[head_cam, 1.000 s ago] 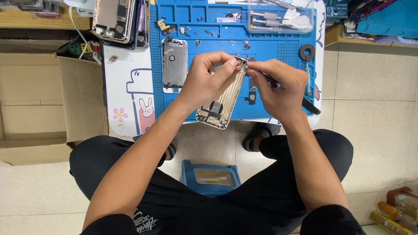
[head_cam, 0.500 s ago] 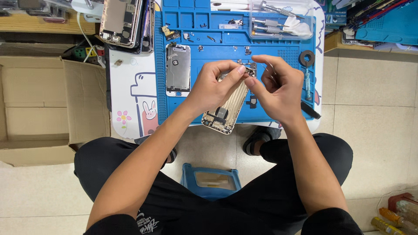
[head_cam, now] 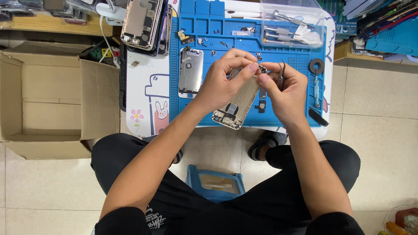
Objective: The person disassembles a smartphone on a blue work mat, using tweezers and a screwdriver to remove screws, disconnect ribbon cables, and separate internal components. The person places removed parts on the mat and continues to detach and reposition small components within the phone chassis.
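**Both hands meet at the far corner of the phone shell**

I have my left hand (head_cam: 224,80) wrapped around the phone shell (head_cam: 238,102), fingers closed on its far end. My right hand (head_cam: 285,89) is pinched at that same far corner, thumb and forefinger pressed together, with tweezers (head_cam: 281,74) tucked in the palm. The shell's long axis slants from far right to near left, above the blue mat (head_cam: 296,117). A second phone back (head_cam: 190,72) lies on the mat to the left.

An open brown cardboard box (head_cam: 56,98) sits left of the white surface (head_cam: 146,93); a blue rubber work mat (head_cam: 209,26) lies on it, a clear plastic tool tray (head_cam: 292,27) at its far right corner.
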